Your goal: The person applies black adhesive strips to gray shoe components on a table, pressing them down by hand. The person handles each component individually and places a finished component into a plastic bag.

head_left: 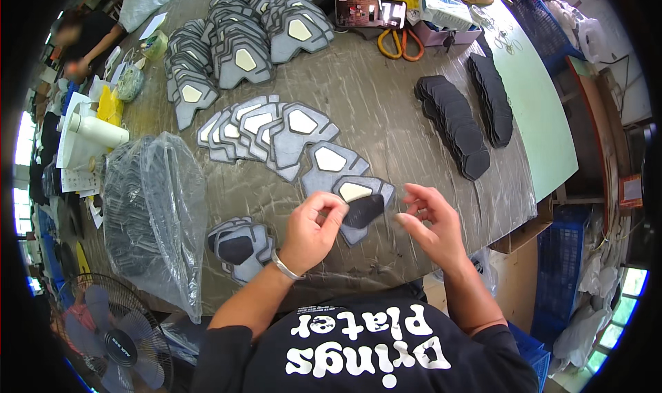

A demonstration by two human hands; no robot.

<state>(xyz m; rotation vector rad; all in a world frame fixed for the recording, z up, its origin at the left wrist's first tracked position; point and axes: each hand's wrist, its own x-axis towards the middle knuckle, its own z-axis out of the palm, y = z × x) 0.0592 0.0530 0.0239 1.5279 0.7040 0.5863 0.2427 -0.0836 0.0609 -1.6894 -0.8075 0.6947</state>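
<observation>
My left hand point(314, 231), with a silver bracelet at its wrist, pinches the left edge of a black pentagonal patch point(364, 212). The patch covers the lower part of the cream pad point(355, 191) on a grey fabric piece point(354, 234). Just right of them, my right hand point(434, 227) is raised with thumb and fingers apart and nothing between them. Beyond the hands, more grey pieces point(301, 144) with cream pads overlap in a slanting row. Left of my left forearm lies a small pile of grey pieces topped with a black patch point(236, 250).
Stacks of grey pieces point(243, 60) stand at the back. Black patches point(452, 127) lie in two rows at right. Phone point(371, 12), orange-handled scissors point(400, 44), box point(447, 10) sit far back. Left: plastic bag point(155, 220), white bottle point(100, 129), fan point(117, 345), another person point(89, 41).
</observation>
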